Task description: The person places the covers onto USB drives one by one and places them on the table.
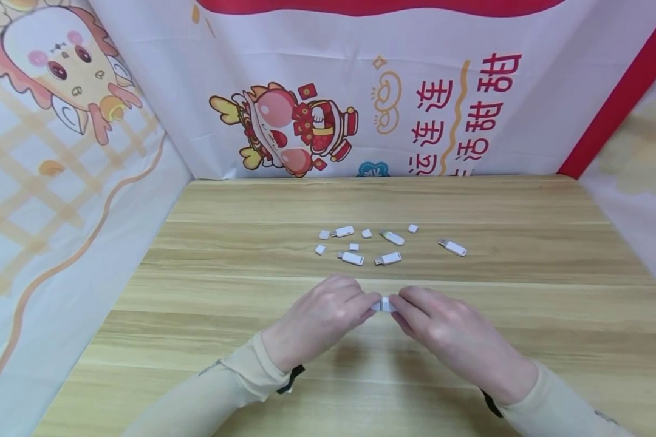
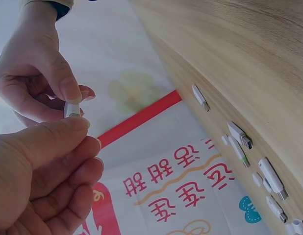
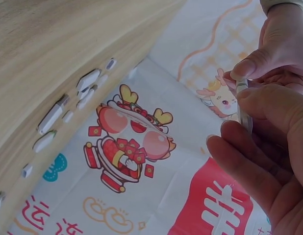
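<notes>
Above the table's middle, both hands meet at a small white USB flash drive (image 1: 385, 304). My left hand (image 1: 328, 309) pinches one end between thumb and fingertips, and my right hand (image 1: 448, 328) pinches the other. A thin grey line crosses the white piece near the left fingertips. Fingers cover most of it, so I cannot tell which end is the cap. In the right wrist view, a pale length of the drive (image 3: 245, 120) shows below the right thumb. Beyond the hands lie several uncapped white drives, among them one at the right (image 1: 454, 247) and one nearer (image 1: 389, 259).
Several small white caps lie loose among the drives, one at the left (image 1: 320, 249) and one at the back (image 1: 412, 229). The wooden table (image 1: 224, 243) ends at a printed cloth backdrop (image 1: 317, 60), with more cloth along both sides.
</notes>
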Demonstrator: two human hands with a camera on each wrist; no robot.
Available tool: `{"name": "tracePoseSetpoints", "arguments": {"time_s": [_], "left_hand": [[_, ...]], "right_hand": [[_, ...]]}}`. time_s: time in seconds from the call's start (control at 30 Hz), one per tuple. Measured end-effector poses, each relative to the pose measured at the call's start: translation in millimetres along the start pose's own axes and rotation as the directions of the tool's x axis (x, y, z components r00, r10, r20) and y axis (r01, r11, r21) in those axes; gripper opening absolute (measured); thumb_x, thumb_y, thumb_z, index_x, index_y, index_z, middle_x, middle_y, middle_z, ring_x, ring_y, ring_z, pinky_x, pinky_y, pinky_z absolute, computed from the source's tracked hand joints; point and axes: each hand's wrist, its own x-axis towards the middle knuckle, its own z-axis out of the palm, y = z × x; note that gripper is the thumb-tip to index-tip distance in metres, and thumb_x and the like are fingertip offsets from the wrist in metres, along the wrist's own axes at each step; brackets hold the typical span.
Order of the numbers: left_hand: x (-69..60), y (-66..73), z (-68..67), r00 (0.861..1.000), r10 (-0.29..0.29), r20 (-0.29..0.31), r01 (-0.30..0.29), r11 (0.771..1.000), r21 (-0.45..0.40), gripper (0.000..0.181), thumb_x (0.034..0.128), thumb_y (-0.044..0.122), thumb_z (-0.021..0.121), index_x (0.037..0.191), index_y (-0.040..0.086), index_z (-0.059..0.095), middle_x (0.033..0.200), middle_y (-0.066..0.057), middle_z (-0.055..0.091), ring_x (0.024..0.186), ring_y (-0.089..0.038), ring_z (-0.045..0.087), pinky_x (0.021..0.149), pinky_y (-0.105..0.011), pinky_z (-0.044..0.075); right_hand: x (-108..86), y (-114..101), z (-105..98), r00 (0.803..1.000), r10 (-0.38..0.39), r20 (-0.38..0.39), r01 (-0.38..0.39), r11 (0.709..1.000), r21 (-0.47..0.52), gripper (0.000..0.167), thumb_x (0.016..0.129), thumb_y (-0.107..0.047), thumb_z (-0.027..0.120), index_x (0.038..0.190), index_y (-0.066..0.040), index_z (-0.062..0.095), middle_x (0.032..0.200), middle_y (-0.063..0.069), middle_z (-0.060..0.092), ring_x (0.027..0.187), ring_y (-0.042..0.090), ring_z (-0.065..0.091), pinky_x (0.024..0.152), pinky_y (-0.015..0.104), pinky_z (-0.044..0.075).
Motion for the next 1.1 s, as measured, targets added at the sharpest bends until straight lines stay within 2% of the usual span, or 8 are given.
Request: {"name": "tracePoseSetpoints", "arguments": {"time_s": [0.2,0.5,0.7,0.77,0.87,0.9,0.97,1.1], "left_hand": [[1.4,-1.4,1.3,0.999,0.023,-0.031,-0.022,0.999,0.03,0.01,0.0887,0.007,0.074,0.098,0.004,0.072,0.08,0.001,0.068,0.072,-0.008,0.06,0.076,-0.021,0.051],[1.9,-1.9,1.6,0.999,0.034,-0.026,-0.034,0.999,0.025,0.005,0.0883,0.007,0.074,0.092,0.006,0.071,0.075,0.003,0.064,0.066,-0.007,0.055,0.072,-0.022,0.05],[0.0,-2.0,5.9,1.0,0.024,-0.001,-0.024,1.0,-0.011,0.008,0.0872,0.008,0.076,0.092,0.005,0.071,0.074,0.002,0.064,0.064,-0.007,0.053,0.07,-0.021,0.049],[-1.5,-2.2,8.9,1.0,0.018,0.011,-0.018,1.0,-0.018,0.008,0.087,0.008,0.076,0.092,0.005,0.071,0.073,0.003,0.063,0.063,-0.008,0.052,0.067,-0.021,0.048],[-2.4,-2.3,14.0,0.999,0.003,0.043,-0.002,1.0,-0.026,0.007,0.0878,0.009,0.075,0.086,0.008,0.069,0.068,0.005,0.058,0.059,-0.008,0.049,0.063,-0.022,0.047],[-2.4,-2.5,15.8,0.998,-0.005,0.06,0.007,0.999,-0.034,0.009,0.0884,0.009,0.074,0.083,0.008,0.068,0.066,0.006,0.056,0.057,-0.007,0.048,0.062,-0.022,0.047],[-1.4,-2.8,18.7,0.994,-0.027,0.107,0.033,0.998,-0.053,0.013,0.0895,0.009,0.073,0.079,0.01,0.066,0.063,0.007,0.053,0.055,-0.006,0.045,0.062,-0.023,0.047],[2.0,-4.4,24.9,0.966,-0.104,0.235,0.134,0.984,-0.114,0.017,0.0916,0.01,0.07,0.076,0.012,0.066,0.06,0.009,0.049,0.054,-0.004,0.041,0.06,-0.021,0.045]], "right_hand": [[1.4,1,-1,0.999,-0.032,-0.011,0.032,0.999,-0.005,0.049,0.11,-0.021,0.026,0.104,0.004,0.068,0.09,0.007,0.061,0.075,0.017,0.063,0.061,0.027,0.057],[3.9,2,3,0.993,-0.082,-0.081,0.08,0.997,-0.023,0.047,0.11,-0.017,0.026,0.101,0.004,0.068,0.087,0.006,0.059,0.069,0.015,0.06,0.054,0.024,0.054],[0.8,2,6,0.998,-0.054,-0.036,0.054,0.999,0.001,0.047,0.109,-0.019,0.027,0.1,0.002,0.068,0.085,0.004,0.059,0.069,0.013,0.059,0.055,0.023,0.053],[-0.8,3,8,0.999,-0.048,-0.019,0.048,0.999,0.009,0.038,0.107,-0.016,0.035,0.098,0.002,0.067,0.084,0.003,0.058,0.069,0.012,0.058,0.055,0.023,0.053],[-3.4,4,12,0.999,-0.028,0.016,0.028,1.0,0.014,0.01,0.095,-0.007,0.062,0.096,0.001,0.069,0.084,0.002,0.059,0.07,0.012,0.059,0.057,0.024,0.054],[-4.1,5,13,0.999,-0.02,0.028,0.019,1.0,0.02,0.008,0.089,-0.004,0.07,0.096,0.001,0.069,0.084,0.002,0.06,0.07,0.012,0.06,0.058,0.024,0.054],[-5.6,6,17,0.998,0.005,0.058,-0.008,0.999,0.038,0.02,0.077,-0.001,0.082,0.094,0.0,0.071,0.084,0.002,0.062,0.072,0.012,0.061,0.06,0.025,0.055],[-8.8,11,25,0.991,0.062,0.116,-0.073,0.993,0.091,0.019,0.075,-0.001,0.084,0.089,-0.004,0.073,0.082,-0.001,0.063,0.071,0.009,0.059,0.061,0.022,0.054]]}}
